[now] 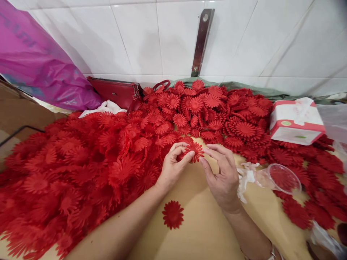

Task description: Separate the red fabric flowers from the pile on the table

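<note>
A small red artificial flower (194,152) with narrow petals is pinched by my left hand (175,164), thumb in front and fingers curled behind. My right hand (223,177) is at the flower's right edge, with thumb and fingertips around the petal tips; exact contact is hard to make out. Below my wrists, a single darker red flower layer (172,215) lies flat on the pale table (197,231). A large heap of loose red flower layers (81,173) spreads to the left of my left arm.
Behind my hands are stacked red flowers (195,104). To the right stand a tissue box (296,122) and a clear plastic cup (284,178) on its side, near crumpled tissue (248,177). A red handbag (116,94) and purple bag (46,61) sit at the back left, before the tiled wall (135,39).
</note>
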The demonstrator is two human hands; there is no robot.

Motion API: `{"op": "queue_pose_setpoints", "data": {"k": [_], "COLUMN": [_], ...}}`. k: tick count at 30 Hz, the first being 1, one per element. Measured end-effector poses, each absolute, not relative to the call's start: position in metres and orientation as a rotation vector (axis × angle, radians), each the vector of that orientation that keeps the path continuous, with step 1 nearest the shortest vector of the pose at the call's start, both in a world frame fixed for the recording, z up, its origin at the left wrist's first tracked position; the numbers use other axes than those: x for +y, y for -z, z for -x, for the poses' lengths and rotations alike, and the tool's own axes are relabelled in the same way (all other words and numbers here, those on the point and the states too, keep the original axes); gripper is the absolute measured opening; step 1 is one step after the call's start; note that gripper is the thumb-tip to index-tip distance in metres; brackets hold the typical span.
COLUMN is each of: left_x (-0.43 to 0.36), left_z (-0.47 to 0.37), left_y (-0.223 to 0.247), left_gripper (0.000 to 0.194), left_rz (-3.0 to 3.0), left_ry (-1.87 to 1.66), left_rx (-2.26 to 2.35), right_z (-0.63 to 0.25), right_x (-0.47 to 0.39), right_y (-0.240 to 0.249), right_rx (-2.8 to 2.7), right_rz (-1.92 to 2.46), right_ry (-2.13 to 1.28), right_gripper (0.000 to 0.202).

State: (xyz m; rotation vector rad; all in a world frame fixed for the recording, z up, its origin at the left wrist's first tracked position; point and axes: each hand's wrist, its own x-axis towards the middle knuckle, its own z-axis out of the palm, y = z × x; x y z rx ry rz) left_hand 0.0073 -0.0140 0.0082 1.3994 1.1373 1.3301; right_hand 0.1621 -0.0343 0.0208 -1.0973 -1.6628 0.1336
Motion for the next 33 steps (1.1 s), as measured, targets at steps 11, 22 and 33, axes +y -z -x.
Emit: {"op": "queue_pose_setpoints", "data": {"k": [11, 22, 33], "left_x": [-0.017, -0.017, -0.023], "left_z": [-0.009, -0.011, -0.013], "left_y": [-0.008, -0.006, -0.015], "left_gripper": [0.031, 0.023, 0.015], "left_rz": [-1.352, -1.392, -1.627], "left_ry": [-1.363, -1.267, -1.333], "left_rx": [1.047, 0.947, 1.036], "right_z": [-0.159, -0.168, -0.159], "right_x": [-0.035, -0.029, -0.028], "right_y": [-0.012, -0.009, 0.006], "right_rx": [-1.504, -1.284, -1.093], "right_rz": [1.118, 1.135, 1.145], "right_ry": [-0.697, -0.952, -0.912], "right_gripper": [0.009, 0.014, 0.023]}}
